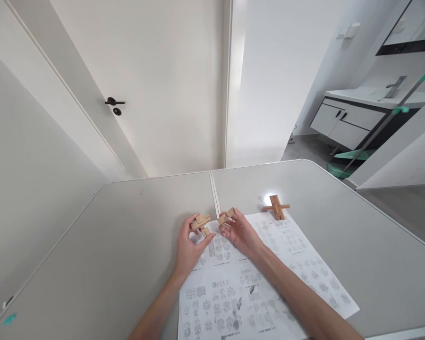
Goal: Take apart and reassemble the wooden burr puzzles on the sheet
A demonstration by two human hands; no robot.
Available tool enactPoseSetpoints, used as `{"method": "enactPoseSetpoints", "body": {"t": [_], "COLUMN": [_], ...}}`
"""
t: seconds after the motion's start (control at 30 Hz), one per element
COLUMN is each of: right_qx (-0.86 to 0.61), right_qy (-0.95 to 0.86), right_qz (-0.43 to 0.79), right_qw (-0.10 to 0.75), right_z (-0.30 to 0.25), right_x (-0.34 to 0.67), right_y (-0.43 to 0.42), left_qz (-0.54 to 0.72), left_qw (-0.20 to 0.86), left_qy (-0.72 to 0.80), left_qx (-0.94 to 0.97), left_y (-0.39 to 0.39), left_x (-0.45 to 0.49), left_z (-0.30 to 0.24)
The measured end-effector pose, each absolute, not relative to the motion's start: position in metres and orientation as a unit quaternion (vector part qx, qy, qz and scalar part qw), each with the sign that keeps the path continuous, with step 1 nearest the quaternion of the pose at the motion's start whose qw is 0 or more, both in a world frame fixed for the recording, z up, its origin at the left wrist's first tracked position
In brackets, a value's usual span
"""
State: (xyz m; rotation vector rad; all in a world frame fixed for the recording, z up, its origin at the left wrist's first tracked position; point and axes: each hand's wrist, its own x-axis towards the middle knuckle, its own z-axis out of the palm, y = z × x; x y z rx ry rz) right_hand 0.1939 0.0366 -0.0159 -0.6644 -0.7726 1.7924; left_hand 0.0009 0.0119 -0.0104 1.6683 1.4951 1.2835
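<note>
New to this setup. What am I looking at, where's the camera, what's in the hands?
No machine here: these are a person's own bare hands. The one picture comes from a camera worn on the head, looking forward and down. The left hand holds a small cluster of wooden blocks; the right hand holds a separate wooden piece. On the grey table lies a printed sheet of small diagrams, partly under the forearms. A cross-shaped wooden assembly stands by its far edge.
</note>
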Motion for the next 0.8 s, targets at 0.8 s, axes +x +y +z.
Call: {"method": "enactPoseSetpoints", "body": {"t": [0.8], "right_qx": [-0.346], "right_qy": [-0.562], "right_qz": [0.671], "right_qw": [0.338], "right_z": [0.002], "right_x": [0.204], "right_y": [0.025], "left_qz": [0.452], "left_qw": [0.217], "left_qy": [0.567], "left_qx": [0.653], "left_y": [0.01], "left_x": [0.001], "left_z": [-0.004]}}
